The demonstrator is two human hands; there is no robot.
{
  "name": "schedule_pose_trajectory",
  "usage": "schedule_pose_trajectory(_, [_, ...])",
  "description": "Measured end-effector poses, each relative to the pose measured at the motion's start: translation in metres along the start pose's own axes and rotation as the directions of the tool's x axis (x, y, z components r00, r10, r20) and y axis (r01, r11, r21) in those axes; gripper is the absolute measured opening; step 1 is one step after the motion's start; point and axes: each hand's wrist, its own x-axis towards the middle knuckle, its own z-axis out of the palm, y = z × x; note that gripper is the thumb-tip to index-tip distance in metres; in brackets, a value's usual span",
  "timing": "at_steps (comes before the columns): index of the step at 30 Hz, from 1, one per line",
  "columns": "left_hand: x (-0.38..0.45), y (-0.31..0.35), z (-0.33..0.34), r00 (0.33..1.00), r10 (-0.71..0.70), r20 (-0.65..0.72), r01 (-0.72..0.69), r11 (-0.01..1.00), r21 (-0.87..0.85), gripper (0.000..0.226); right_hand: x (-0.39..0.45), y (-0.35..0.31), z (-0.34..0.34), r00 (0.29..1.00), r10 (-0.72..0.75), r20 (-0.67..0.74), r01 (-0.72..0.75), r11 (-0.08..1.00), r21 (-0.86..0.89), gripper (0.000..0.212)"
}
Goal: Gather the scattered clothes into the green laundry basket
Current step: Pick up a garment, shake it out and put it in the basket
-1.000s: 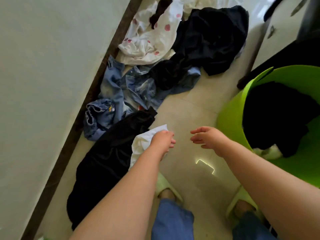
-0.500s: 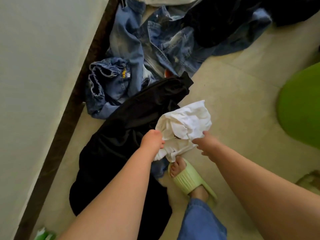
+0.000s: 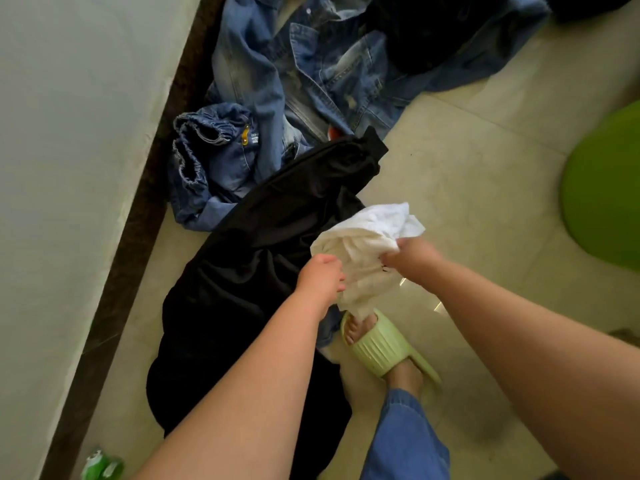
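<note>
A crumpled white garment (image 3: 363, 247) hangs just above the floor between my two hands. My left hand (image 3: 320, 280) grips its lower left part, and my right hand (image 3: 412, 259) grips its right side. Under and left of it a large black garment (image 3: 249, 282) lies spread on the tiles. Beyond that lie a bunched pair of denim shorts (image 3: 211, 161) and a blue denim shirt (image 3: 311, 64). The outer wall of the green laundry basket (image 3: 606, 195) shows at the right edge; its inside is out of view.
A pale wall (image 3: 69, 168) with a dark skirting board (image 3: 138, 237) runs along the left. More dark clothing (image 3: 422, 32) lies on the denim at the top. My foot in a light green slipper (image 3: 384, 344) stands just below the white garment. A green object (image 3: 100, 467) sits at the bottom left.
My right hand has closed on the white garment, which both hands now hold slightly raised. The view has dropped lower, so the basket has slid to the right edge.
</note>
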Motion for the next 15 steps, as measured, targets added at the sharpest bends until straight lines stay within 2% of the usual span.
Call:
schedule_pose_trajectory(3, [-0.019, 0.009, 0.003, 0.996, 0.023, -0.085, -0.019, 0.999, 0.051, 0.056, -0.026, -0.009, -0.038, 0.999, -0.043, -0.021, 0.048, 0.951, 0.305, 0.010])
schedule_pose_trajectory(5, [-0.038, 0.022, 0.010, 0.979, 0.098, -0.177, -0.068, 0.983, 0.168, 0.077, -0.047, -0.017, -0.070, 0.993, -0.119, -0.020, 0.117, 0.918, 0.379, 0.009])
schedule_pose_trajectory(7, [-0.058, 0.038, 0.018, 0.930, 0.233, -0.285, -0.149, 0.946, 0.288, 0.090, -0.069, -0.028, -0.101, 0.973, -0.232, -0.006, 0.217, 0.900, 0.379, 0.020])
schedule_pose_trajectory(10, [-0.088, 0.075, 0.032, 0.811, 0.407, -0.420, -0.291, 0.904, 0.313, 0.096, -0.103, -0.047, -0.150, 0.932, -0.363, 0.008, 0.340, 0.880, 0.333, 0.030])
schedule_pose_trajectory(13, [-0.114, 0.118, 0.043, 0.739, 0.510, -0.439, -0.385, 0.855, 0.347, 0.103, -0.134, -0.065, -0.194, 0.903, -0.429, -0.007, 0.406, 0.851, 0.332, 0.031])
schedule_pose_trajectory(15, [-0.130, 0.148, 0.049, 0.730, 0.551, -0.403, -0.424, 0.829, 0.366, 0.104, -0.149, -0.076, -0.217, 0.896, -0.441, -0.042, 0.425, 0.828, 0.366, 0.040])
